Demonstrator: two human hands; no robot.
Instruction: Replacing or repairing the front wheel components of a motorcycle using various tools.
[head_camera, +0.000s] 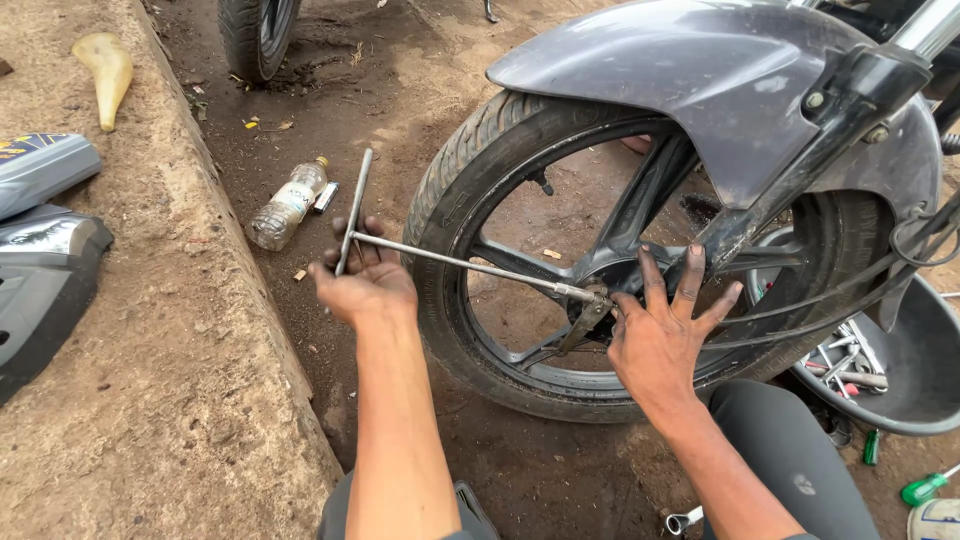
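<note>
Motorcycle front wheel (500, 200) fills the middle, standing upright on the dirt ground (400, 80) under a grey mudguard (690, 70). A long T-handle wrench (455, 262) runs from my left hand across the spokes to the wheel hub (600, 290), its socket end sitting on the axle nut. My left hand (362, 285) is left of the tyre, fingers wrapped tight around the wrench's crossbar, which stands nearly upright above my knuckles. My right hand (665, 335) is at the hub end, fingers spread wide and pressed flat against the spokes just right of the socket; it holds nothing. A grey basin (915, 390) with loose tools sits behind the wheel on the right. A clear plastic bottle (288, 205) lies on the ground well left of my left hand, beside a raised concrete kerb (180, 330).
</note>
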